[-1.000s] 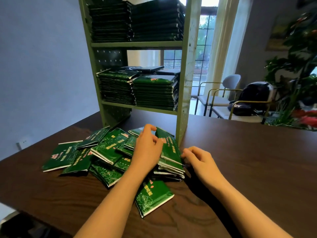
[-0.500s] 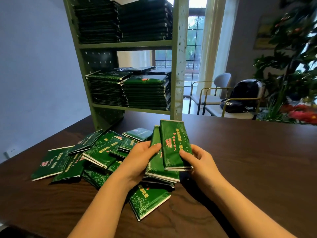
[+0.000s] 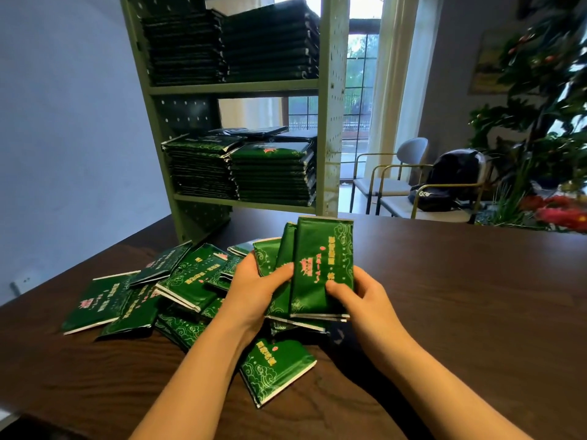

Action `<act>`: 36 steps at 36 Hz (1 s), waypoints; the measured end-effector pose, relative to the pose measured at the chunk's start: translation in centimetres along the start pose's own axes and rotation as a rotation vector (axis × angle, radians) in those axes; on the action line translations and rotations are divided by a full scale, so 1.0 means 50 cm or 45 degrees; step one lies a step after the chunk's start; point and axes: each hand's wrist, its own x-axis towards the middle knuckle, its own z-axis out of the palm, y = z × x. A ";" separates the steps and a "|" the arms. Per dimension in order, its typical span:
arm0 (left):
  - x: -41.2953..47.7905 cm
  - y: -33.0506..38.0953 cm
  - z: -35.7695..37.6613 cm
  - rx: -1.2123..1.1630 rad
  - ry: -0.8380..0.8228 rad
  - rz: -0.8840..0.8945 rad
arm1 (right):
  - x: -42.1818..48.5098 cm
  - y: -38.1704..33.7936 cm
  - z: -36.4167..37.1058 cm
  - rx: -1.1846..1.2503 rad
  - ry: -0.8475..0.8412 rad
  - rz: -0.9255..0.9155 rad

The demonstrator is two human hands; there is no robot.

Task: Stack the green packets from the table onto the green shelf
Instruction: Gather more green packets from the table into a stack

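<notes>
Gripping packet bundle point(image 3: 320, 268) | left hand point(image 3: 254, 290) – right hand point(image 3: 365, 296) | above table point(image 3: 476, 296)

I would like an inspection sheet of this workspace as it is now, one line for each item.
Surface: dark wooden table, with the shelf standing at its far side.
Job's things: loose packets heaped left of centre; a bundle held upright above them; stacks on two shelf levels.
Clutter: nothing seen.
Grips: left hand and right hand both grip the bundle, one at each side.
Cables: nothing seen.
Surroundings: chairs, a dark bag on one, a plant, a window, a wall socket.
</notes>
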 end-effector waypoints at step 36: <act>0.010 0.021 -0.002 -0.708 0.098 0.022 | -0.002 0.000 0.016 0.412 0.017 0.183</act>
